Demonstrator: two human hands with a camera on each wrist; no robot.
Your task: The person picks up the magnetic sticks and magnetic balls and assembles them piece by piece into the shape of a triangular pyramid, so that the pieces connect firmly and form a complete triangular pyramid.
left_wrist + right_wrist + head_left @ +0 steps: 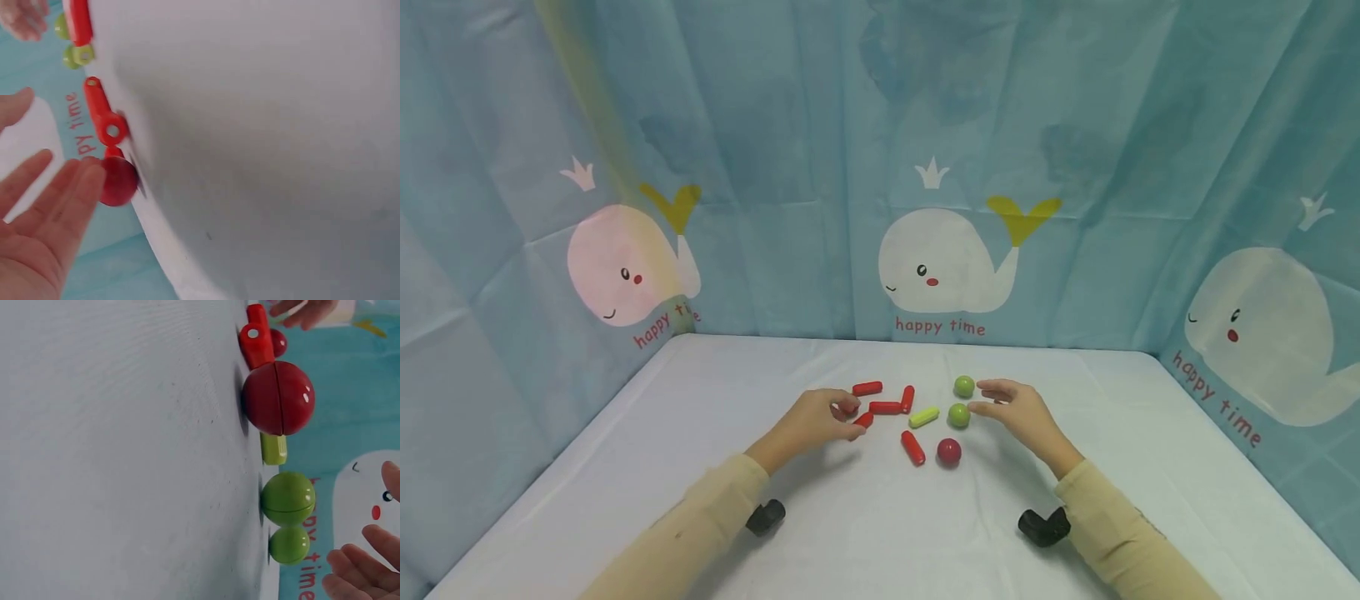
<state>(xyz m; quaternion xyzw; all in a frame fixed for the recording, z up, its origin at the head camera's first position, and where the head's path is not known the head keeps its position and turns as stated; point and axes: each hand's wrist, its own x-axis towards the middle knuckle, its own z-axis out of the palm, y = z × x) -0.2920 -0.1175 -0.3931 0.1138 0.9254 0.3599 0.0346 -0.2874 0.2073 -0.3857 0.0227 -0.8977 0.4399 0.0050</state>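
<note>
My left hand (816, 417) hovers at the left of a loose group of small plastic pieces. Its fingers are fairly straight in the left wrist view, beside a red ball (119, 181); whether they touch it I cannot tell. Close to that hand lies a red rod (865, 419), partly hidden by the fingers. On the other side, my right hand (1017, 412) has its fingers extended toward two seamed green balls, a nearer one (958, 415) and a farther one (964, 386). Nothing sits in its grasp; in the right wrist view the fingers (359, 572) are apart from both balls.
Between the hands lie more red rods (886, 407), some with a round hole in the end, and a yellow-green rod (923, 417). Another red ball (949, 452) rests nearer me, beside a red rod (913, 447). Whale-print curtains (790, 267) enclose the white table (865, 533).
</note>
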